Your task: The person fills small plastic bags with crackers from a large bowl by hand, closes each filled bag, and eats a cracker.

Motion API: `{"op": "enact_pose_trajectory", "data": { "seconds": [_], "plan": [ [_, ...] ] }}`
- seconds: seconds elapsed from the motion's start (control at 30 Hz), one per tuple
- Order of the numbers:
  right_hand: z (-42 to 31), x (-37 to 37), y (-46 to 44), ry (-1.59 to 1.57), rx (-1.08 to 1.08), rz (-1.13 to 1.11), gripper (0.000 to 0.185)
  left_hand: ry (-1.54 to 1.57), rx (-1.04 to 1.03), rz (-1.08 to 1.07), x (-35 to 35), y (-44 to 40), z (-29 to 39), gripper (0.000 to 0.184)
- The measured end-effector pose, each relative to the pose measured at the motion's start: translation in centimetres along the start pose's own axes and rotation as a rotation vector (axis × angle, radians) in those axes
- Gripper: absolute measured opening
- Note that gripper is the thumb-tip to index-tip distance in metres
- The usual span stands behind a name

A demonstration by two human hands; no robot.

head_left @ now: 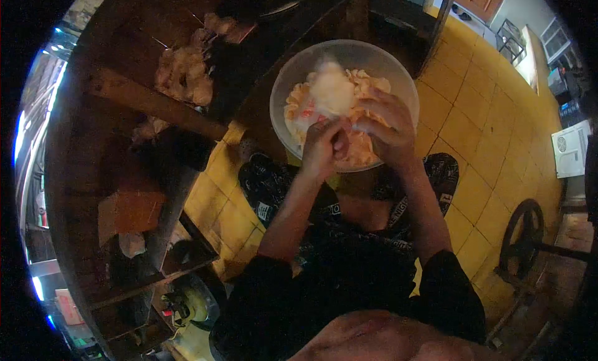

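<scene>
A large translucent plastic basin is in front of me, between my knees, filled with pale orange, curled crackers. My left hand is over its near side, fingers curled closed; what they grip is hidden. Just beyond those fingers is a whitish, motion-blurred bundle, perhaps a plastic bag; its kind is unclear. Small red marks show beside it, among whitish material. Over the right side of the basin, my right hand has its fingers apart and slightly bent, somewhat blurred.
Dark wooden shelving on the left bears crumpled bundles and a cardboard box. Yellow floor tiles extend to the right. A dark wheel on a frame stands at lower right, with a white boxed item beyond.
</scene>
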State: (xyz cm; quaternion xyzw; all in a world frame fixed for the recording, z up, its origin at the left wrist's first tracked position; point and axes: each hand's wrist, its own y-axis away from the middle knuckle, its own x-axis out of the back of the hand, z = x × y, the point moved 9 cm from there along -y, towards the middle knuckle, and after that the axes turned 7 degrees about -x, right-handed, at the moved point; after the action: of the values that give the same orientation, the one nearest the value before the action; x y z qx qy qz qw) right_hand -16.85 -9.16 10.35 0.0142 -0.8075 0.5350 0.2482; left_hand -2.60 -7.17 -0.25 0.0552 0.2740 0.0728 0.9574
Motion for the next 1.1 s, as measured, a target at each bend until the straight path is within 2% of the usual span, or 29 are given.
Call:
{"op": "enact_pose_trajectory", "data": {
  "seconds": [0.03, 0.07, 0.1, 0.13, 0.2, 0.23, 0.27, 0.3, 0.37, 0.5, 0.53, 0.6, 0.63, 0.7, 0.73, 0.8, 0.9, 1.0, 1.07, 1.1],
  "plan": [
    [-0.4, -0.8, 0.1, -0.086, 0.062, -0.092, 0.020, 0.000, 0.001, -0.002, 0.3, -0.2, 0.2, 0.019],
    [-0.9, -1.6, 0.5, -0.172, 0.122, -0.182, 0.023, -0.217, 0.053, -0.047, 0.5, -0.2, -0.1, 0.021],
    [-0.8, -1.7, 0.9, -0.170, 0.119, -0.180, 0.023, -0.434, 0.106, -0.094, 0.7, -0.3, -0.3, 0.023],
    [-0.6, -2.6, 1.5, -0.149, 0.100, -0.247, 0.023, -0.436, 0.107, -0.098, 1.0, -0.6, 0.0, 0.023],
    [-0.2, -3.3, 2.3, -0.127, 0.077, -0.319, 0.022, -1.045, -0.179, -0.316, -0.7, -1.0, 2.1, 0.021],
    [0.7, -3.7, 2.6, -0.057, -0.016, -0.348, 0.022, -1.043, -0.175, -0.316, -0.7, -0.9, 2.0, 0.021],
    [1.6, -3.9, 2.7, 0.012, -0.108, -0.375, 0.022, -1.281, -0.358, -0.304, -2.2, -0.4, 3.9, 0.021],
    [1.5, -3.9, 2.7, 0.011, -0.110, -0.377, 0.022, -1.517, -0.548, -0.289, -3.5, 0.2, 5.3, 0.022],
    [2.5, -3.7, 2.5, -0.061, -0.259, -0.352, 0.023, -1.558, -0.621, -0.321, -3.9, 0.2, 5.6, 0.020],
    [3.3, -4.3, 2.9, -0.039, -0.336, -0.316, 0.020, -1.601, -0.834, -0.372, -5.1, 0.5, 6.1, 0.016],
    [3.7, -4.2, 3.0, -0.094, -0.395, -0.283, 0.018, -1.599, -0.831, -0.374, -5.1, 0.4, 5.9, 0.016],
    [3.5, -3.9, 2.5, -0.149, -0.461, -0.253, 0.015, -1.494, -0.954, -0.303, -5.2, 0.9, 6.4, 0.014],
    [3.7, -4.0, 2.5, -0.190, -0.536, -0.278, 0.013, -1.493, -0.940, -0.304, -5.1, 1.1, 5.9, 0.014],
    [3.9, -4.6, 2.8, -0.238, -0.610, -0.312, 0.013, -1.241, -0.726, -0.263, -3.6, 0.3, 5.0, 0.011],
    [3.8, -4.4, 2.6, -0.223, -0.576, -0.257, 0.012, -1.242, -0.718, -0.254, -3.4, 0.3, 4.7, 0.011],
    [3.5, -4.4, 2.4, -0.215, -0.543, -0.205, 0.013, -1.038, -0.695, -0.259, -2.9, 0.4, 4.6, 0.009],
    [2.8, -4.3, 1.7, -0.329, -0.478, -0.169, 0.014, -1.020, -0.676, -0.242, -2.1, 0.3, 4.3, 0.009],
    [3.3, -4.9, 2.4, -0.364, -0.594, -0.227, 0.016, -0.993, -0.686, -0.235, -1.8, 0.4, 4.0, 0.008],
    [4.9, -5.4, 3.8, -0.514, -0.836, -0.227, 0.020, -1.018, -0.695, -0.231, -1.9, 0.3, 3.9, 0.009],
    [5.3, -5.7, 4.3, -0.514, -0.837, -0.228, 0.020, -1.045, -0.710, -0.230, -2.0, 0.3, 4.0, 0.009]
  ]
}}
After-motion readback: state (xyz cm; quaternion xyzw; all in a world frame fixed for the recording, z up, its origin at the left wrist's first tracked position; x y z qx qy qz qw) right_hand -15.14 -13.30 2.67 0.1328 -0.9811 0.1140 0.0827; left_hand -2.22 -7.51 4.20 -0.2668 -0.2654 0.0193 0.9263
